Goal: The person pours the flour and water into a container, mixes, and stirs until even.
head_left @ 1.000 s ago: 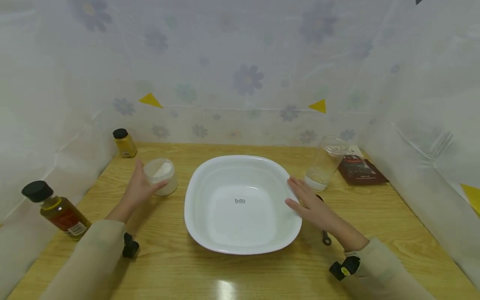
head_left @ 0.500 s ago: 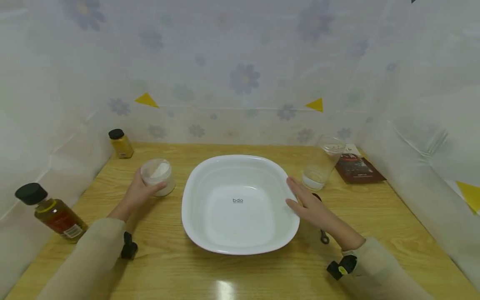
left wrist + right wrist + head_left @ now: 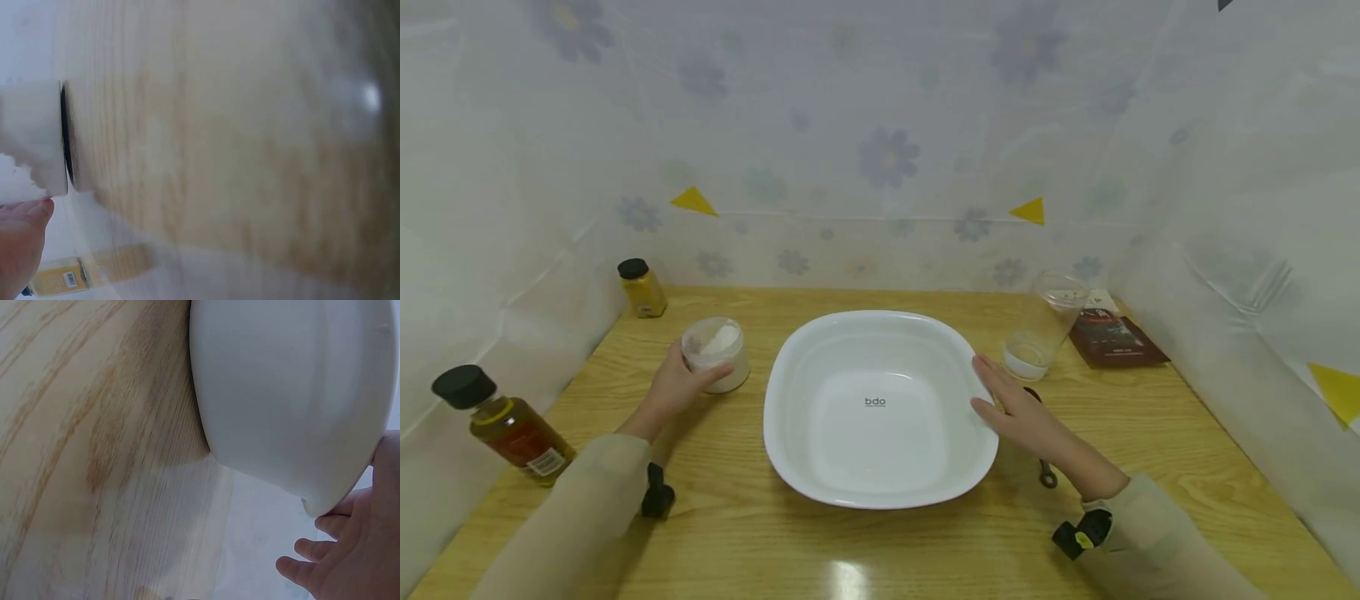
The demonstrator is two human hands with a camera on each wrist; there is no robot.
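In the head view, my left hand curls round a clear jar of white powder, fingers behind it and thumb across its front. The left wrist view shows fingertips against the jar, with a dark narrow band at its base; whether it is off the table I cannot tell. A large white basin marked "bdo" stands mid-table. My right hand rests on its right rim with fingers extended. The right wrist view has that hand at the basin's edge, its fingers spread.
An oil bottle stands at the left, a yellow jar with a black lid at the back left. Right of the basin are a tall clear cup, a dark measuring spoon partly under my hand, and a dark red packet.
My left hand has closed round the powder jar, its fingers moving in behind the wall. My right hand stays at the basin's rim. The head view has shifted slightly.
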